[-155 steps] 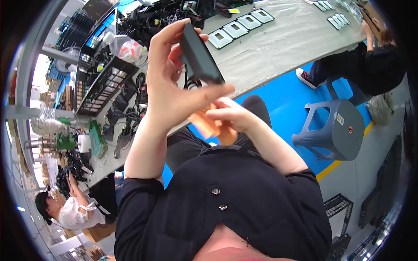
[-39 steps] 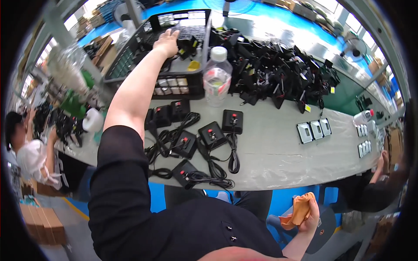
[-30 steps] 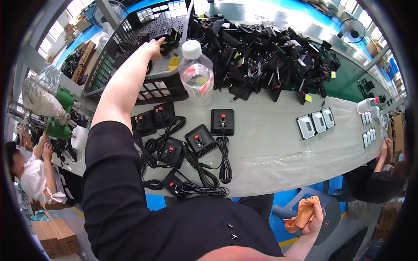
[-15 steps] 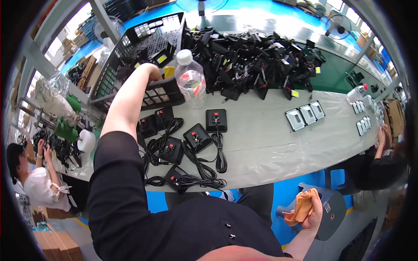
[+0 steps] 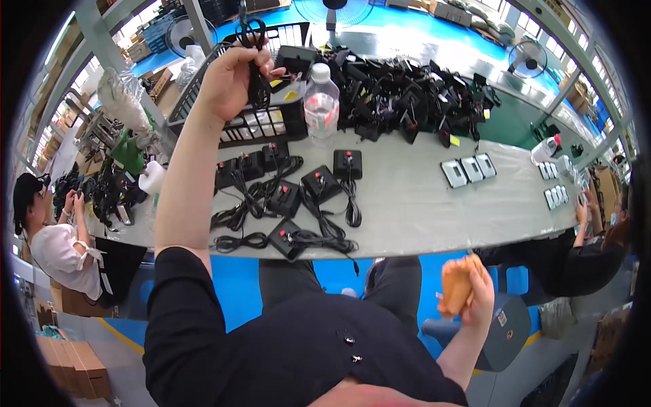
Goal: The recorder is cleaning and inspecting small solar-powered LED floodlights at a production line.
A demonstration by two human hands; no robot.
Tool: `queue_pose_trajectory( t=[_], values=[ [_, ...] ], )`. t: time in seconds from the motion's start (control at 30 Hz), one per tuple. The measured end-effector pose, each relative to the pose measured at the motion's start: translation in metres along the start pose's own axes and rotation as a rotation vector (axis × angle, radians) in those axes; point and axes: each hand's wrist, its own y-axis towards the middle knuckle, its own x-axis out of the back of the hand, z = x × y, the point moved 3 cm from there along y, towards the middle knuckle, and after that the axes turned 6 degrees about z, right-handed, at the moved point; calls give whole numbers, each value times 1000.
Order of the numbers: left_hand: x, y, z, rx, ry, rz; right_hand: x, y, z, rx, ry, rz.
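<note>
Raised over the black plastic crate (image 5: 274, 125), my left hand (image 5: 230, 81) is closed round a coiled black cable (image 5: 258, 85). A black square unit (image 5: 296, 60) shows just right of those fingers; whether the cable joins it I cannot tell. My right hand (image 5: 480, 298), off the table's front edge, grips a crumpled orange cloth (image 5: 459, 285). Below the crate, several black square units with red parts, such as one (image 5: 348, 165) at the right of the group, lie on the table among their coiled cables (image 5: 332, 227).
A clear plastic bottle (image 5: 321, 108) stands beside the crate. Behind it spreads a large heap of black units and cables (image 5: 407, 95). Silver-white frames (image 5: 469, 171) lie on the right of the table (image 5: 407, 217). One person (image 5: 64, 251) works at left, another (image 5: 576, 264) at right.
My left hand has come up out of the crate with the coiled cable. The right hand, still holding the orange cloth, has risen slightly. The view has shifted.
</note>
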Motion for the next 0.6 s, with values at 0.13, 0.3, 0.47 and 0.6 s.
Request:
queue_pose_trajectory(
  t=[0.13,0.3,0.47,0.6],
  values=[
    [-87,-14,12,-109,-256,269,-47,34,-8,58,24,227],
    [-163,-40,46,-68,-319,446,-86,73,-65,-259,370,414],
    [-204,-58,90,39,-189,240,-69,42,-52,-270,752,580],
    [-216,-79,119,106,226,220,-41,33,-26,-45,403,386]
  ],
)
